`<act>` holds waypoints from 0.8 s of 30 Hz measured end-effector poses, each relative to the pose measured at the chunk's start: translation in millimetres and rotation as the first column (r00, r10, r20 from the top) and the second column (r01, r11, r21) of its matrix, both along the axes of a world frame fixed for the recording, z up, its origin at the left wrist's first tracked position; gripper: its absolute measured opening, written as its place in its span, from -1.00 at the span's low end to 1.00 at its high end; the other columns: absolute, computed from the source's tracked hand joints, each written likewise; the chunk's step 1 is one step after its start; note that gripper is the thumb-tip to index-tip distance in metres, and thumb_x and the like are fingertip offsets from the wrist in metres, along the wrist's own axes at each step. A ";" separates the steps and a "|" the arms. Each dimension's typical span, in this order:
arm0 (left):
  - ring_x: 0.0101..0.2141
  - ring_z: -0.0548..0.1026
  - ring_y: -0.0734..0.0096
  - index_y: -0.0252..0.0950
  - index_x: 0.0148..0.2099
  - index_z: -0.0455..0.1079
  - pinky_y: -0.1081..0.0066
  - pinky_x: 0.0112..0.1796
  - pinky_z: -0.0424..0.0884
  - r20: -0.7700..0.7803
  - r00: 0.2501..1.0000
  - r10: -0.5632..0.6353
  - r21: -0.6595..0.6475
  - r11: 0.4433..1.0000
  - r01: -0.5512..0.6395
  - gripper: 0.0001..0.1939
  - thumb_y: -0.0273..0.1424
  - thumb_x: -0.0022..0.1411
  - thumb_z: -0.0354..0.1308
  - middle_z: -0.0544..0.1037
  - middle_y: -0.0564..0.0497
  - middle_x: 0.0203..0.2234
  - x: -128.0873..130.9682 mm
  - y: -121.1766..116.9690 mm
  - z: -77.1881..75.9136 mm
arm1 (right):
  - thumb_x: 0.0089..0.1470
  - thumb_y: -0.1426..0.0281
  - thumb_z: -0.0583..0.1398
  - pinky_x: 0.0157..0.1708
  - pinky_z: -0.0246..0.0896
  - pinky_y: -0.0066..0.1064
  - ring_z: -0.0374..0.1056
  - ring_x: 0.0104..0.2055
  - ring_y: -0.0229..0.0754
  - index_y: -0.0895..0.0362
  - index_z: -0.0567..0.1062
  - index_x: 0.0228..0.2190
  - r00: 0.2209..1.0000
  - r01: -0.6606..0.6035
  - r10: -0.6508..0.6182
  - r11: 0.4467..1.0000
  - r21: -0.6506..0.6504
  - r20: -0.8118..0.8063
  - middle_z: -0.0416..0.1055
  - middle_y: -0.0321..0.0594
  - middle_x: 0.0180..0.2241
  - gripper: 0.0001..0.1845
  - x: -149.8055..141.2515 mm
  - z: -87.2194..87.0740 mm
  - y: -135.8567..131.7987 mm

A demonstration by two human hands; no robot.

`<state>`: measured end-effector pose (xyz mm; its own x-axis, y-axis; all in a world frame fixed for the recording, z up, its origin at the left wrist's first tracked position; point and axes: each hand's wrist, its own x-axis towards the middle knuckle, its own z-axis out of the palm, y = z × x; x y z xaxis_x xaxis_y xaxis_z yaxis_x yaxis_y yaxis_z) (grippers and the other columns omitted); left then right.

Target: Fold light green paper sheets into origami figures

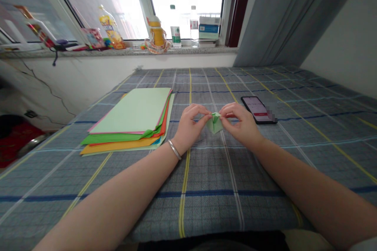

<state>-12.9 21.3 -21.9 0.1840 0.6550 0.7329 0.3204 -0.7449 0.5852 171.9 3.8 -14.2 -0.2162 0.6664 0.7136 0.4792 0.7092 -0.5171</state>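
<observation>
A small piece of folded light green paper (215, 124) is held up between my two hands, over the middle of the plaid cloth. My left hand (193, 125) pinches its left upper corner between thumb and fingers; a silver bangle circles that wrist. On the other side, my right hand (240, 125) pinches the right upper corner the same way. The paper's top edge is spread a little, showing a brighter green inside, and its lower part comes to a point. Whether it touches the cloth I cannot tell.
Left of my hands lies a stack of coloured paper sheets (132, 111), pale green on top. A phone (257, 109) with a lit screen rests to the right. Along the windowsill (129, 51) stand bottles, a yellow cup (158, 36) and boxes (209, 29). Plaid cloth (212, 211) covers the surface.
</observation>
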 end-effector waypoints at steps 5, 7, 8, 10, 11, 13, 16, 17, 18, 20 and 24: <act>-0.21 0.46 0.39 -0.27 -0.30 0.38 0.32 -0.11 0.37 0.145 0.989 -0.024 -0.189 0.981 0.052 -0.92 -0.37 0.20 0.16 0.51 0.00 -0.30 -3.5 10.8 -7.8 | 0.08 0.35 0.14 -0.18 0.36 -0.22 0.40 -0.09 -0.15 0.05 0.33 -0.40 0.978 -0.094 0.048 0.970 -0.224 -0.202 0.48 -0.21 -0.17 -0.94 1.8 -5.6 6.4; -0.17 0.48 0.37 -0.27 -0.30 0.36 0.31 -0.11 0.39 0.204 0.977 -0.064 -0.268 0.956 0.118 -0.91 -0.36 0.21 0.15 0.53 -0.04 -0.23 -4.1 13.3 -9.7 | 0.09 0.32 0.14 -0.18 0.35 -0.21 0.42 -0.12 -0.15 0.05 0.28 -0.40 0.964 -0.135 0.060 0.950 -0.283 -0.260 0.50 -0.19 -0.17 -0.90 2.9 -9.1 11.2; -0.16 0.48 0.36 -0.28 -0.29 0.35 0.31 -0.11 0.39 0.228 0.970 -0.084 -0.297 0.943 0.151 -0.90 -0.35 0.22 0.14 0.53 -0.05 -0.20 -4.2 13.8 -10.1 | 0.09 0.31 0.14 -0.18 0.34 -0.21 0.43 -0.14 -0.16 0.05 0.26 -0.40 0.956 -0.155 0.065 0.940 -0.304 -0.286 0.51 -0.19 -0.19 -0.88 3.5 -10.9 13.5; -0.15 0.49 0.36 -0.28 -0.29 0.33 0.30 -0.12 0.39 0.253 0.961 -0.114 -0.337 0.921 0.198 -0.88 -0.34 0.22 0.14 0.54 -0.07 -0.16 -4.0 13.5 -10.0 | 0.10 0.30 0.13 -0.19 0.33 -0.21 0.44 -0.19 -0.18 0.04 0.23 -0.39 0.942 -0.186 0.071 0.923 -0.336 -0.328 0.52 -0.19 -0.23 -0.86 4.5 -14.1 17.2; -0.15 0.49 0.36 -0.28 -0.28 0.32 0.30 -0.12 0.39 0.257 0.959 -0.123 -0.347 0.914 0.211 -0.88 -0.33 0.22 0.14 0.55 -0.07 -0.16 -3.8 12.9 -9.7 | 0.09 0.30 0.13 -0.19 0.33 -0.21 0.44 -0.20 -0.18 0.04 0.22 -0.39 0.938 -0.195 0.071 0.917 -0.348 -0.340 0.52 -0.20 -0.25 -0.86 4.8 -15.4 18.4; -0.16 0.50 0.37 -0.28 -0.28 0.30 0.32 -0.13 0.40 0.246 0.960 -0.132 -0.363 0.906 0.218 -0.88 -0.35 0.21 0.14 0.56 -0.07 -0.18 -3.2 11.3 -8.9 | 0.08 0.33 0.14 -0.20 0.33 -0.23 0.44 -0.19 -0.18 0.04 0.23 -0.37 0.935 -0.198 0.064 0.910 -0.364 -0.348 0.52 -0.21 -0.27 -0.86 5.2 -16.8 19.5; -0.20 0.51 0.37 -0.28 -0.30 0.26 0.35 -0.18 0.41 0.176 0.974 -0.145 -0.364 0.909 0.202 -0.92 -0.40 0.20 0.12 0.56 -0.05 -0.25 -2.4 8.9 -7.8 | 0.05 0.38 0.15 -0.24 0.33 -0.28 0.41 -0.16 -0.17 0.05 0.31 -0.30 0.943 -0.183 0.065 0.920 -0.345 -0.327 0.48 -0.21 -0.27 -0.87 5.2 -16.8 19.0; -0.21 0.51 0.38 -0.27 -0.31 0.25 0.36 -0.20 0.41 0.144 0.978 -0.151 -0.355 0.915 0.193 -0.93 -0.42 0.19 0.10 0.56 -0.04 -0.28 -2.4 8.3 -7.5 | 0.04 0.39 0.14 -0.24 0.33 -0.30 0.40 -0.15 -0.18 0.05 0.34 -0.27 0.948 -0.176 0.068 0.927 -0.332 -0.312 0.47 -0.21 -0.27 -0.85 5.1 -16.4 18.7; -0.22 0.50 0.38 -0.27 -0.32 0.25 0.37 -0.22 0.40 0.115 0.982 -0.152 -0.341 0.922 0.183 -0.95 -0.45 0.18 0.09 0.55 -0.02 -0.31 -2.6 7.8 -7.1 | 0.04 0.39 0.14 -0.24 0.33 -0.31 0.39 -0.15 -0.18 0.05 0.38 -0.24 0.953 -0.165 0.067 0.932 -0.323 -0.294 0.46 -0.21 -0.26 -0.82 5.1 -16.1 18.5; -0.25 0.49 0.39 -0.27 -0.32 0.26 0.40 -0.25 0.39 0.061 0.989 -0.136 -0.313 0.938 0.148 -0.96 -0.51 0.16 0.05 0.53 0.01 -0.35 -3.5 7.5 -6.1 | 0.06 0.36 0.15 -0.24 0.32 -0.31 0.37 -0.15 -0.18 0.05 0.43 -0.22 0.965 -0.135 0.050 0.936 -0.326 -0.256 0.45 -0.22 -0.26 -0.81 5.4 -15.6 18.6; -0.28 0.44 0.39 -0.28 -0.31 0.35 0.38 -0.24 0.36 -0.097 0.993 -0.069 -0.265 0.963 0.041 -0.83 -0.56 0.11 -0.04 0.50 0.03 -0.36 -7.9 8.3 -1.9 | 0.10 0.31 0.13 -0.29 0.32 -0.32 0.38 -0.23 -0.19 0.06 0.48 -0.25 0.985 -0.052 -0.009 0.936 -0.349 -0.172 0.44 -0.20 -0.22 -0.81 8.6 -16.1 20.2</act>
